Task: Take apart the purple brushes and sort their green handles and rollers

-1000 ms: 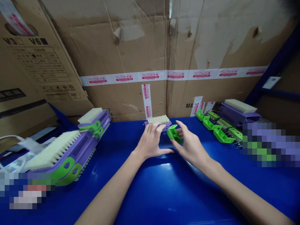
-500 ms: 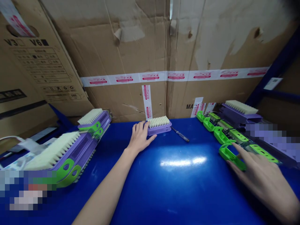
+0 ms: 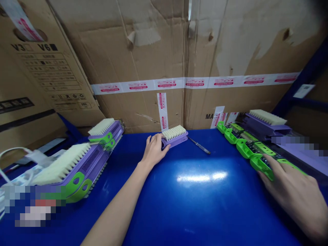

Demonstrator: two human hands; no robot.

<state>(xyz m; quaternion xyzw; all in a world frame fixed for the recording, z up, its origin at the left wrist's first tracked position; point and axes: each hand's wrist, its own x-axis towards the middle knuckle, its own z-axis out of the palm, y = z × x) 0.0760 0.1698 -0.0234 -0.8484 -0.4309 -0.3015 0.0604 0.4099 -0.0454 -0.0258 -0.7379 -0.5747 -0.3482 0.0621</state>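
Note:
My left hand (image 3: 153,148) is closed on the left end of a purple brush (image 3: 176,136) with cream bristles facing up, at the back middle of the blue table. To the right of that brush lies a thin screwdriver (image 3: 201,147) with a clear handle. Over on the right, my right hand (image 3: 292,191) has its fingers on a bright green plastic end piece (image 3: 261,166), at the near end of a row of similar green pieces (image 3: 243,148). Part of this piece is hidden by the fingers.
Finished-looking purple and green brushes (image 3: 69,171) stand stacked at the left, near a white cable and plug (image 3: 38,158). More purple brush parts (image 3: 268,124) lie at the right. Cardboard (image 3: 143,61) walls the back. A blue frame post (image 3: 297,85) rises at right.
My right hand has carried the green end piece from the middle to the row at the right. My left hand stays by the purple brush, which is slightly turned. The screwdriver has come into view.

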